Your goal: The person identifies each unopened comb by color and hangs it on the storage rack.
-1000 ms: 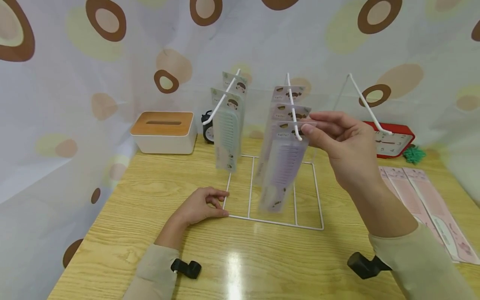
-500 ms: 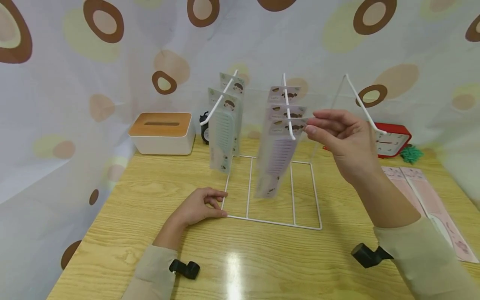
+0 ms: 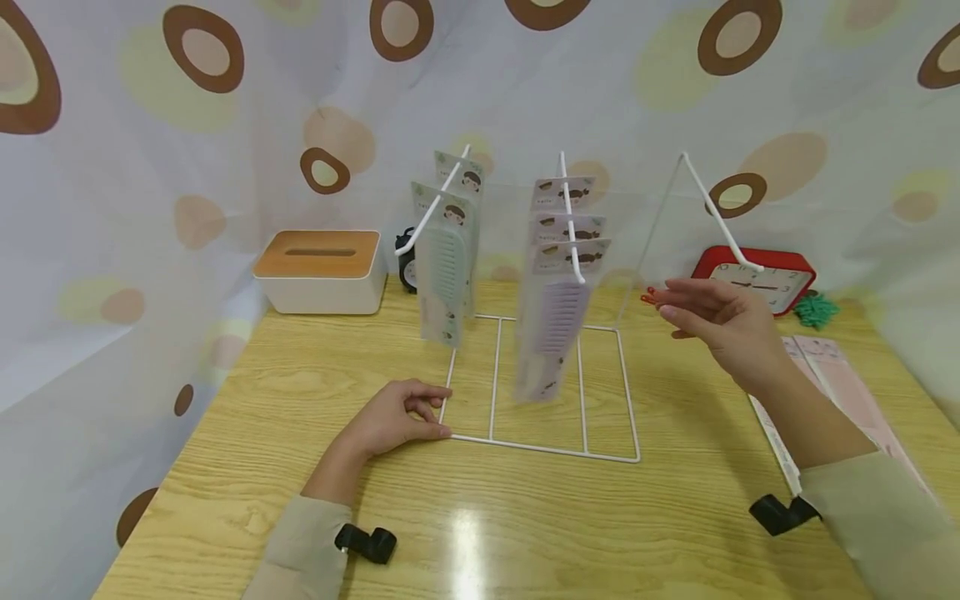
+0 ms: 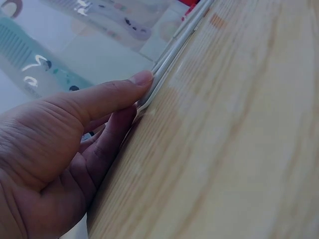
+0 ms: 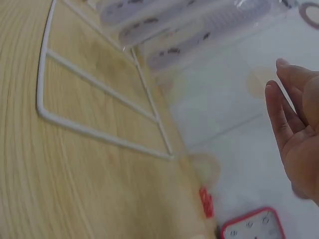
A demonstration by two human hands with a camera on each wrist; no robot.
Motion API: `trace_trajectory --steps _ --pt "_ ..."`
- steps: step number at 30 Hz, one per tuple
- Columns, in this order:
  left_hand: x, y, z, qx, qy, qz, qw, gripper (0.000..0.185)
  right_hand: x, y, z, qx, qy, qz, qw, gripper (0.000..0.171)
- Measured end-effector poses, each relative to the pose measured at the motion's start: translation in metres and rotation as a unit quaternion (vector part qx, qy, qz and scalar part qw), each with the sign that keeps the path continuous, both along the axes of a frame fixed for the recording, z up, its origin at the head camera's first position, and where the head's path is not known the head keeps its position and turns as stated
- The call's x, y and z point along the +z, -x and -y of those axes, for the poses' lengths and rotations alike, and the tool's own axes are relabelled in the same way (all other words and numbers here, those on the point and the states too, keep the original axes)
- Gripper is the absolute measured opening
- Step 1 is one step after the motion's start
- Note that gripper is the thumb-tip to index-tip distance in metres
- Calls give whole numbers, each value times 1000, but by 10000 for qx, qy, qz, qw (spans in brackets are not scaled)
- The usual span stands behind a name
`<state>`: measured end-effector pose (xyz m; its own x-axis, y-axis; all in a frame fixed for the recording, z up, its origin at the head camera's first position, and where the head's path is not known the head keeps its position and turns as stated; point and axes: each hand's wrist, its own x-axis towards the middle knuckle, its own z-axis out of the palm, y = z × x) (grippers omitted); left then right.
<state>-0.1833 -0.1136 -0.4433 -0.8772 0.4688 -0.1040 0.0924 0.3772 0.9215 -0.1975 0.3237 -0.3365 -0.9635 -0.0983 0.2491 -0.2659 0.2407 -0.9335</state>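
Note:
A white wire rack (image 3: 540,447) stands on the table. My left hand (image 3: 397,417) pinches its front left base corner between thumb and finger, as the left wrist view shows of the wire (image 4: 172,55). Several packaged combs hang from the rack: mint green comb packs (image 3: 447,267) on the left hook and purple comb packs (image 3: 561,321) on the middle one. The right hook (image 3: 712,204) carries nothing. Right of the rack, my right hand (image 3: 731,325) is in the air with nothing in its fingers; the right wrist view shows its fingers (image 5: 279,109) nearly straight.
Pink comb packs (image 3: 855,383) lie at the right, partly behind my right forearm. A red clock (image 3: 776,283), a green tuft (image 3: 816,310) and a small red object (image 3: 655,296) are at the back right. Back left are a tissue box (image 3: 322,293) and a black alarm clock (image 3: 407,273).
My right hand has let go of the front purple comb pack and moved right and down. That pack has slid back along its hook. My left hand keeps its place on the rack.

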Motion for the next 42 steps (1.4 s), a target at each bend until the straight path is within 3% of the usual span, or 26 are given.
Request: trace_trajectory --steps 6,11,15,20,23,26,35,38,42 --pt "1 -1 0 28 47 29 10000 57 -35 15 -56 -318 -846 274 9955 41" --pt "1 -1 1 27 44 65 10000 57 -55 20 -94 -539 -1846 332 9808 40" --pt "1 0 2 32 49 40 10000 57 -69 21 -117 -728 -2775 238 9577 38" --pt "0 1 2 13 50 5 10000 56 -87 22 -134 -945 -3581 679 9264 45" --pt "0 1 1 -6 39 21 10000 56 -93 23 -140 -842 -3659 900 9225 54" --pt "0 1 1 20 38 45 10000 56 -94 26 -144 -673 -3758 846 9204 62" --pt "-2 1 1 6 -22 100 9999 56 -85 34 -141 43 -4331 1005 8957 83" --pt "-2 1 1 10 -6 74 10000 56 -82 36 -137 108 -4454 1059 8890 87" --pt "1 1 1 31 -11 50 10000 56 -81 38 -132 91 -4357 1192 8921 89"
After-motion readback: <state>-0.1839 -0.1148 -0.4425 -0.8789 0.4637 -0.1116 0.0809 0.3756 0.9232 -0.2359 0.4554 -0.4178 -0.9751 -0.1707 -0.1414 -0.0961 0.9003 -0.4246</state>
